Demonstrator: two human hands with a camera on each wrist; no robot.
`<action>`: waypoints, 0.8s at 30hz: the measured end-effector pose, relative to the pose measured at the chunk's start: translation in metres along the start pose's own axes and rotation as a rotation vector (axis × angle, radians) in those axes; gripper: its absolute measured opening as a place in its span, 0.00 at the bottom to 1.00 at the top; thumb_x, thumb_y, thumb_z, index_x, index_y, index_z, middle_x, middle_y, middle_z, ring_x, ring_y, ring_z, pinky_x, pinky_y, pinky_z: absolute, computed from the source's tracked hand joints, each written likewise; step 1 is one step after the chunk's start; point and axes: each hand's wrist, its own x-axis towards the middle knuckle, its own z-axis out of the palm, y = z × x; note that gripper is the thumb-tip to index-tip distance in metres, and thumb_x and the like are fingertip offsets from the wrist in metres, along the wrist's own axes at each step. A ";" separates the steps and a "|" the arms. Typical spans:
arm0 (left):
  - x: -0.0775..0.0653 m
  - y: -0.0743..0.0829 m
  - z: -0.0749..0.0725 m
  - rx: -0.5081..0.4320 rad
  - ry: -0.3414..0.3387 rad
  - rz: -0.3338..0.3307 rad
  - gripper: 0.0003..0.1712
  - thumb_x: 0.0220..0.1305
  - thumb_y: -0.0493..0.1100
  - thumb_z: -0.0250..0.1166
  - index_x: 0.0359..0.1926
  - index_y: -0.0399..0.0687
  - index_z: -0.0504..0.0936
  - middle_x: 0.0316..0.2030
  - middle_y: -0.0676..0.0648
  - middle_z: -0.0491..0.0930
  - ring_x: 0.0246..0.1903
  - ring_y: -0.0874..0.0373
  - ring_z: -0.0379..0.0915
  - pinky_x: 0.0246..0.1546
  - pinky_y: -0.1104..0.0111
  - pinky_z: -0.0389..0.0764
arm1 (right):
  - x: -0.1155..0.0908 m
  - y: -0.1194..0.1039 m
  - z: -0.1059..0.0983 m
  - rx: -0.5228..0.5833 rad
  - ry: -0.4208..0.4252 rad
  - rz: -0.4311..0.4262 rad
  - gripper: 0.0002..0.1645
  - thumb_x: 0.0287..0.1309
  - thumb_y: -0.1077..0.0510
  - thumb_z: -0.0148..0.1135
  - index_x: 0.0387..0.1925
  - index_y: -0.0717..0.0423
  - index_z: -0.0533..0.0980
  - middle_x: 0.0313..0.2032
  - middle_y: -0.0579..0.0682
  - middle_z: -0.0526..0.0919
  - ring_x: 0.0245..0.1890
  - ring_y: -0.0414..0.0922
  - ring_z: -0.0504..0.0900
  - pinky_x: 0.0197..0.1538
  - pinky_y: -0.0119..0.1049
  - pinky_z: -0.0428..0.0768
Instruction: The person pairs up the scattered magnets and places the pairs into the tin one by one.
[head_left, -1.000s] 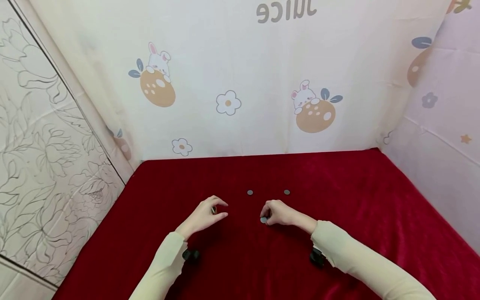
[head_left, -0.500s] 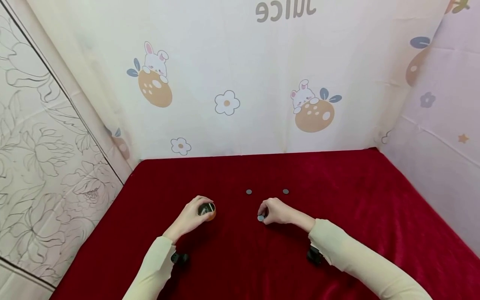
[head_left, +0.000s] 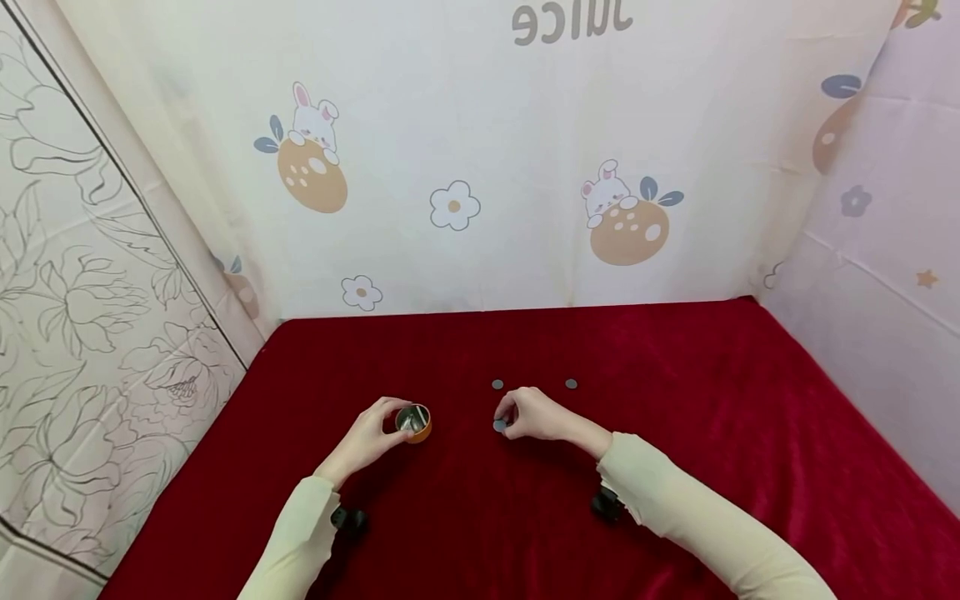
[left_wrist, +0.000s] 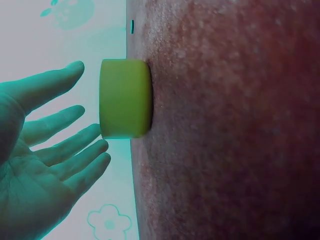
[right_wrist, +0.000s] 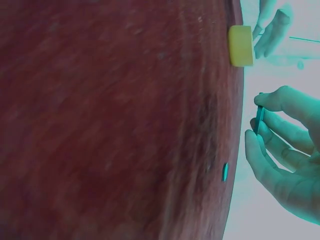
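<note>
My left hand [head_left: 369, 433] is spread just beside a short, round orange container [head_left: 423, 433], thumb well apart from the fingers. From the head view my fingertips overlap its rim, yet the left wrist view shows a gap between my thumb and its wall; whether any finger touches it, I cannot tell. The container stands upright on the red velvety cloth [head_left: 465, 525], its mouth facing up. Its outer wall is smooth and plain, straight-sided, with a rounded edge at the base; my wrist views tint it yellow-green and yellow. Inside, it looks dark and silvery with a pale strip across, too small for me to make out.

To the right of the container, and apart from it, my right hand [head_left: 536, 415] pinches a small grey disc [head_left: 499, 426] between thumb and fingers. The disc is flat and round, showing a pale bluish-grey face to the head view and a thin, dark edge to my right wrist.

Two more grey discs [head_left: 572, 384] lie flat on the cloth, beyond the container and to its right, well apart from each other. Behind the container hangs a pale curtain [head_left: 517, 250] printed with rabbits and flowers.
</note>
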 end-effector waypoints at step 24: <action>0.000 -0.015 0.001 -0.139 -0.074 -0.070 0.27 0.54 0.36 0.62 0.56 0.31 0.67 0.51 0.35 0.69 0.48 0.43 0.70 0.44 0.60 0.74 | 0.038 -0.023 0.017 0.077 0.016 -0.011 0.08 0.43 0.65 0.63 0.31 0.61 0.80 0.28 0.49 0.80 0.26 0.40 0.75 0.29 0.26 0.73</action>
